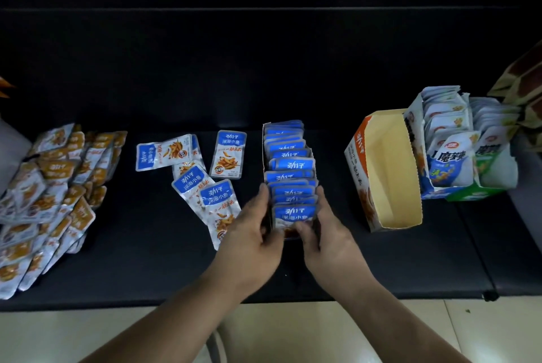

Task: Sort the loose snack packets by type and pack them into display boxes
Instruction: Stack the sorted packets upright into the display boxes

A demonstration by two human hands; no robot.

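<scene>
Gripping the blue packets (293,213) at the near end of the display box (264,143) with left hand (258,225) and right hand (325,233), curled round either side. Light, slick, floppy foil: best pinched by sealed edges.

This looks like a room in a home or a small shop's back area; which of the two cannot be told. The work surface is a black padded sofa seat (410,260), its backrest (264,55) rising dark toward 12 o'clock. Pale glossy floor tiles (88,333) run along 6 o'clock. A brown patterned cushion (522,81) sits at 2 o'clock. Retail stock covers the seat: heaped orange packets (44,201) at 9 o'clock, and cardboard display boxes (390,157) from the centre to 3 o'clock, the central one filled with blue packets (289,163).
</scene>
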